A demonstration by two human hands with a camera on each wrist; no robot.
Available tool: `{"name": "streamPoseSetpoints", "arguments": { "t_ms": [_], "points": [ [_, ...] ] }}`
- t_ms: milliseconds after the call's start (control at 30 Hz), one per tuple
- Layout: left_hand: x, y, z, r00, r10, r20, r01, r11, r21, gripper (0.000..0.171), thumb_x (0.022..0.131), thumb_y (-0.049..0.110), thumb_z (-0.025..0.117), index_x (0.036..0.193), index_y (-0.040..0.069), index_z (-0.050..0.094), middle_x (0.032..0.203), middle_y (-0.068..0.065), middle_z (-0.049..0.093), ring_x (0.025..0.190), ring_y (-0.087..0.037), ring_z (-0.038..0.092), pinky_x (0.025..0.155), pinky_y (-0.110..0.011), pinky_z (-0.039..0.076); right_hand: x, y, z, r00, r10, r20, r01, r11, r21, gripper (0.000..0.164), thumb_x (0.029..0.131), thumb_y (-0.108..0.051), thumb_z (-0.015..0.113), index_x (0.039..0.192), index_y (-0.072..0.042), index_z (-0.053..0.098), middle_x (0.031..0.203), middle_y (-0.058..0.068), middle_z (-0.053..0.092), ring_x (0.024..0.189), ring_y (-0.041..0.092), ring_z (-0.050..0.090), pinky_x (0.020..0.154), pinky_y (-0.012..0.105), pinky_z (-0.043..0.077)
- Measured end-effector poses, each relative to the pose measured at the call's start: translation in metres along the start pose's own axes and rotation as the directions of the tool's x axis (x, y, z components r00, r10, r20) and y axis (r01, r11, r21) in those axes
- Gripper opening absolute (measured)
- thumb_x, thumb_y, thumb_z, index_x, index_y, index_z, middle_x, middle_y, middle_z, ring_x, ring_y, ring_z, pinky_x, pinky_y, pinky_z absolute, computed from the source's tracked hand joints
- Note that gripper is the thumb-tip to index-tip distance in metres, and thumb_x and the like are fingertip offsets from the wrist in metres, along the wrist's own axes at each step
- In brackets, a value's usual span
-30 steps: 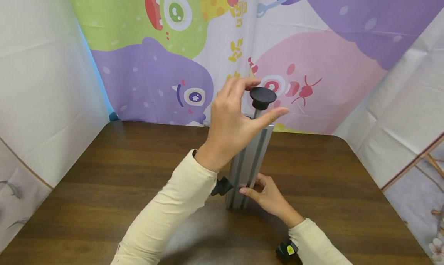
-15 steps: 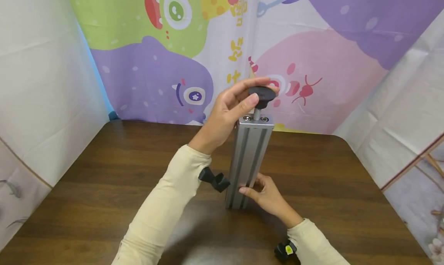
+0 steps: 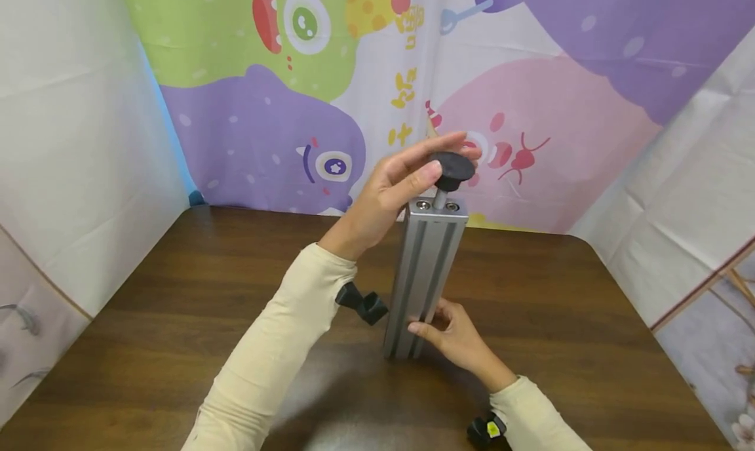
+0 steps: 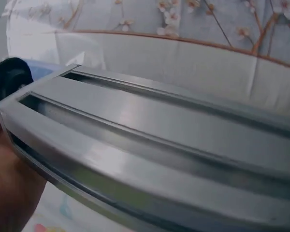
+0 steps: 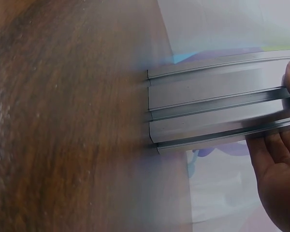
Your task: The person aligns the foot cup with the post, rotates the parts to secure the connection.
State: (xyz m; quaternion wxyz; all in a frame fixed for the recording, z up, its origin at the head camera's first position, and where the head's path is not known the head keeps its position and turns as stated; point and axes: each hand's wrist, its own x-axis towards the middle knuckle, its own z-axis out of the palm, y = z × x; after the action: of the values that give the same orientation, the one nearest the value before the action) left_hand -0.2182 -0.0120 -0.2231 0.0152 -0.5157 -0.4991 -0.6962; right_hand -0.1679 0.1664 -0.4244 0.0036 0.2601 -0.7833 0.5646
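A grey aluminium profile with long slots stands upright on the table. From its top end a black levelling foot sticks up on a metal stem. My left hand pinches the foot's round disc, thumb on the near left rim and fingers round the far side. Low on the profile, my right hand grips it from the right, thumb on the front face. The right wrist view has the profile's bottom end right at the tabletop. In the left wrist view the foot shows at the far end, partly cut off.
The brown wooden table reaches back to a printed curtain with cartoon figures. Light cloth panels stand on both sides. A black mount on my left wrist juts out close to the profile.
My left thumb has swung from the right of the levelling foot to its near left rim, and the fingers have come round behind it. My right hand keeps its place on the profile.
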Motion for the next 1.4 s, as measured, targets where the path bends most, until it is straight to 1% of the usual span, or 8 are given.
{"name": "streamPoseSetpoints", "arguments": {
  "t_ms": [133, 400, 533, 700, 800, 967, 1167, 1400],
  "points": [
    [0.001, 0.006, 0.005, 0.988, 0.055, -0.143, -0.018, 0.970, 0.244, 0.050, 0.090, 0.006, 0.064, 0.135, -0.004, 0.047, 0.122, -0.019, 0.060, 0.113, -0.018, 0.058, 0.098, -0.033, 0.044, 0.000, 0.000, -0.001, 1.000, -0.021, 0.005, 0.021, 1.000, 0.005, 0.023, 0.087, -0.003, 0.068, 0.108, 0.005, 0.063, 0.101, 0.019, 0.070, 0.093, 0.010, 0.067, 0.077, 0.028, 0.054],
    [0.004, 0.014, 0.019, 0.940, 0.250, -0.232, -0.076, 0.818, 0.571, 0.052, 0.070, 0.006, 0.085, 0.114, -0.005, 0.060, 0.108, -0.013, 0.066, 0.098, -0.012, 0.063, 0.092, -0.028, 0.048, 0.001, -0.001, -0.001, 0.999, -0.039, 0.015, 0.039, 0.999, 0.021, 0.024, 0.087, -0.001, 0.067, 0.110, 0.004, 0.063, 0.101, 0.017, 0.070, 0.093, 0.010, 0.067, 0.077, 0.028, 0.054],
    [0.002, 0.014, 0.015, 0.958, 0.185, -0.219, -0.061, 0.878, 0.474, 0.045, 0.078, 0.001, 0.077, 0.118, -0.007, 0.059, 0.108, -0.017, 0.067, 0.095, -0.013, 0.065, 0.088, -0.031, 0.051, 0.002, 0.000, -0.001, 0.999, -0.044, 0.012, 0.044, 0.999, 0.019, 0.024, 0.087, -0.001, 0.067, 0.110, 0.005, 0.063, 0.101, 0.019, 0.070, 0.093, 0.010, 0.067, 0.079, 0.028, 0.054],
    [-0.002, 0.014, 0.005, 0.990, -0.032, -0.136, 0.050, 0.990, 0.129, 0.043, 0.092, -0.002, 0.056, 0.135, -0.005, 0.048, 0.121, -0.019, 0.063, 0.105, -0.020, 0.063, 0.086, -0.032, 0.050, 0.001, -0.001, -0.001, 1.000, -0.020, 0.011, 0.020, 1.000, 0.022, 0.025, 0.087, -0.002, 0.067, 0.110, 0.006, 0.062, 0.101, 0.020, 0.070, 0.093, 0.010, 0.066, 0.079, 0.028, 0.054],
    [-0.003, 0.010, 0.000, 0.994, -0.084, -0.072, 0.081, 0.996, -0.047, 0.043, 0.095, 0.002, 0.046, 0.138, -0.006, 0.045, 0.128, -0.020, 0.059, 0.117, -0.025, 0.058, 0.095, -0.037, 0.046, 0.001, 0.000, -0.001, 1.000, -0.011, 0.007, 0.011, 1.000, 0.024, 0.026, 0.087, -0.001, 0.068, 0.110, 0.007, 0.062, 0.101, 0.021, 0.070, 0.093, 0.010, 0.066, 0.080, 0.027, 0.054],
    [-0.001, 0.005, -0.003, 0.997, -0.069, 0.021, 0.072, 0.986, -0.150, 0.046, 0.096, 0.006, 0.038, 0.140, -0.008, 0.040, 0.130, -0.023, 0.057, 0.124, -0.034, 0.053, 0.104, -0.046, 0.038, 0.001, 0.001, 0.000, 1.000, -0.010, -0.002, 0.010, 1.000, 0.015, 0.024, 0.086, -0.002, 0.068, 0.109, 0.006, 0.063, 0.100, 0.019, 0.070, 0.091, 0.009, 0.066, 0.079, 0.027, 0.054],
    [0.000, 0.004, -0.004, 0.996, -0.078, 0.039, 0.083, 0.986, -0.147, 0.048, 0.096, 0.007, 0.036, 0.141, -0.010, 0.036, 0.131, -0.027, 0.054, 0.123, -0.037, 0.053, 0.103, -0.049, 0.038, 0.001, 0.001, -0.001, 1.000, -0.009, -0.004, 0.009, 1.000, 0.000, 0.023, 0.087, -0.003, 0.068, 0.108, 0.004, 0.064, 0.098, 0.016, 0.071, 0.091, 0.009, 0.066, 0.079, 0.027, 0.053],
    [-0.004, 0.007, 0.002, 0.996, -0.049, -0.077, 0.049, 0.999, 0.006, 0.048, 0.097, 0.012, 0.045, 0.142, -0.004, 0.040, 0.135, -0.022, 0.053, 0.123, -0.025, 0.053, 0.103, -0.041, 0.042, 0.000, -0.001, -0.001, 1.000, -0.005, -0.002, 0.005, 1.000, -0.015, 0.024, 0.087, -0.006, 0.069, 0.109, 0.001, 0.064, 0.099, 0.013, 0.071, 0.092, 0.010, 0.066, 0.080, 0.028, 0.053]
  ]
}}
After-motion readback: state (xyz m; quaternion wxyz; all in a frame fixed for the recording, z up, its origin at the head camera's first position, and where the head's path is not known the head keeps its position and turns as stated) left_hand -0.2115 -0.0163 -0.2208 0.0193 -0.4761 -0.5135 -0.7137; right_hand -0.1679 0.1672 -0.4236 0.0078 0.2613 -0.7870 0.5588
